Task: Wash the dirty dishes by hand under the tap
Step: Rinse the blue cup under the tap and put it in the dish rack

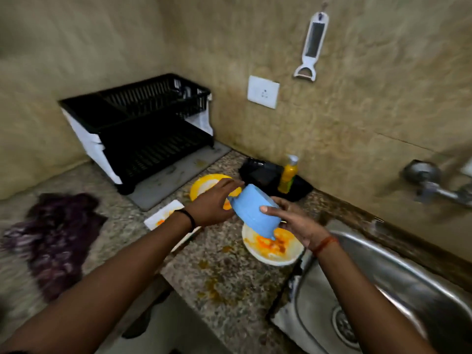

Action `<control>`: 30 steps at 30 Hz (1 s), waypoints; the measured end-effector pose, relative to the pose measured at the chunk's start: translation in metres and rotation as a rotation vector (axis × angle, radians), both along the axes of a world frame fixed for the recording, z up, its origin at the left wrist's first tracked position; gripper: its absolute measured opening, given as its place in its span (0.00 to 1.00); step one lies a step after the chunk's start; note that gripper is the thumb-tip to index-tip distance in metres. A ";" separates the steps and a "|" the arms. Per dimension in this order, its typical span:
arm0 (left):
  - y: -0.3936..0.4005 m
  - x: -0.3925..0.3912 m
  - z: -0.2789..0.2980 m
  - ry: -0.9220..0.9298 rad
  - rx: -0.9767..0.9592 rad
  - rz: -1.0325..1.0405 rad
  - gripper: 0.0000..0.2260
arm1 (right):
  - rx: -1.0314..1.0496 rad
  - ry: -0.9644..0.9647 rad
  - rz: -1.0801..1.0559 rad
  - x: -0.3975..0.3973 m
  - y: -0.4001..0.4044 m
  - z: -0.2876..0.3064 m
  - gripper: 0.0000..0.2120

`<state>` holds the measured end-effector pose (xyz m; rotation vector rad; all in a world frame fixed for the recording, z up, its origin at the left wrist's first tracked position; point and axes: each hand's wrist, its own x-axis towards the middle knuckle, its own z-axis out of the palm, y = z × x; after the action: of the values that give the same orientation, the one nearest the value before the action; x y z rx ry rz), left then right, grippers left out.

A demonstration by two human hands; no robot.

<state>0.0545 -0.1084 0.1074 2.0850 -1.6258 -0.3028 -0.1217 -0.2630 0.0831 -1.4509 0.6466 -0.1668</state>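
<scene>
A light blue bowl (251,209) is tilted, its bottom turned up toward me, above a white plate (274,256) smeared with orange food. My right hand (291,221) grips the bowl from the right, thumb on its side. On the bowl's left, my left hand (217,203) holds it with fingers at the base. A yellow plate (204,183) lies behind my left hand. A white rectangular dish (163,217) with orange stains sits under my left wrist. The steel sink (398,284) is at the lower right, and the tap (434,186) sticks out of the wall above it.
A black two-tier dish rack (143,129) stands on a grey mat at the back left. A yellow soap bottle (288,175) stands in a black tray by the wall. A purple cloth (56,238) lies at left. Orange spills dot the granite counter (224,282).
</scene>
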 end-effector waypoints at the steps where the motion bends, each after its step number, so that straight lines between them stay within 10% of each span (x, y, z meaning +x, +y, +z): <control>1: 0.013 0.020 0.001 -0.017 0.008 0.006 0.29 | -0.065 0.004 -0.005 0.019 0.007 -0.002 0.19; 5: 0.059 0.096 0.020 -0.144 -0.012 0.084 0.25 | -0.175 0.051 -0.050 0.097 0.035 -0.008 0.39; 11: 0.097 0.194 0.051 -0.371 -0.177 0.271 0.17 | -0.263 -0.039 -0.188 0.198 0.075 -0.015 0.40; 30: 0.075 0.348 0.084 -0.338 0.162 0.605 0.12 | -0.503 0.006 -0.019 0.425 0.056 -0.031 0.46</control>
<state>0.4024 -0.0333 0.1910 2.7422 -1.0698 0.1351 0.3030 -0.2069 0.0526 -1.9276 0.6509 -0.3587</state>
